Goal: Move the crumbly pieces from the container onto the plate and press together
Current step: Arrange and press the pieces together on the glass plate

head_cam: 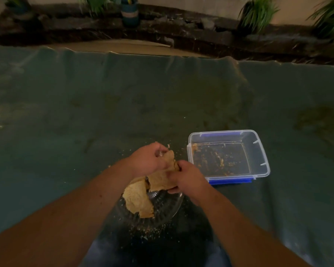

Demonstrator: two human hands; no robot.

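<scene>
In the head view, the left hand (pixel 149 159) and the right hand (pixel 184 178) both clamp one tan crumbly slab (pixel 163 175), holding it above the far rim of a clear glass plate (pixel 168 209). A second slab (pixel 137 199) lies on the plate's left side, with crumbs scattered around. To the right, a clear plastic container (pixel 258 151) sits on the green cloth (pixel 123 103), holding only leftover crumbs (pixel 220 160), mostly along its near and left edges.
</scene>
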